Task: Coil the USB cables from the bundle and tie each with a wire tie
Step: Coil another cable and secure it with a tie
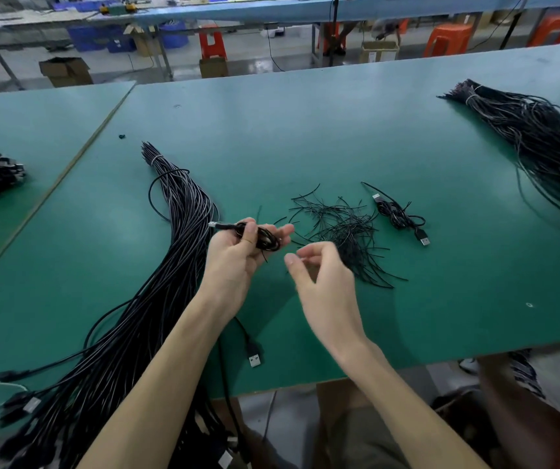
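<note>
Green table (305,130): left hand (234,255) grips coiled cable (265,240)

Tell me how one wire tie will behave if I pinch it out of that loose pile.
Probably light and thin: the wire ties are slim strands. They keep slight bends, so likely semi-stiff. They crisscross, so neighbours may drag along.

Cable bundle (184,211) lies left on the table (305,130); wire ties (343,228) centre, coiled cable (398,214) right.
</note>
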